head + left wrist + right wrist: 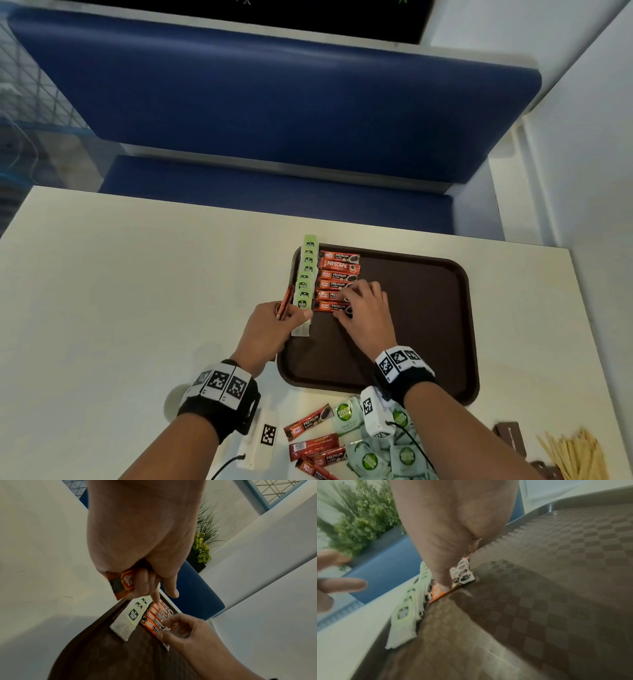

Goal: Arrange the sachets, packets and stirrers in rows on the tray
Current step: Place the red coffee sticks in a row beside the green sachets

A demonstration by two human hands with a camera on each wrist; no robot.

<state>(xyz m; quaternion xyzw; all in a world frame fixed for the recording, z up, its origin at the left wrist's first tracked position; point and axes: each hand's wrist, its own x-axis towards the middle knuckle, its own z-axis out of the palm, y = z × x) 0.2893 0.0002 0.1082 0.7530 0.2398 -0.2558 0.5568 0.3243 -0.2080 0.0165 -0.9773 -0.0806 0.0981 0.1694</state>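
A brown tray [428, 308] holds a column of green-labelled tea bags [306, 274] along its left rim and a column of red coffee sachets [337, 274] beside it. My right hand [363, 308] rests on the nearest sachets of that column, thumb and fingers pinching the nearest coffee sachet [150, 627] at its right end. My left hand [274, 325] hovers at the tray's left rim and grips spare red sachets [121, 584], its thumb over the nearest tea bag [126, 626]. More red sachets [315, 442], pale green packets [370, 455] and wooden stirrers [575, 455] lie on the table in front of the tray.
The tray sits on a cream table [137, 291] with a blue bench seat [274, 120] beyond its far edge. A brown holder [512, 435] lies near the stirrers. The tray's right half [556, 574] is bare checkered surface.
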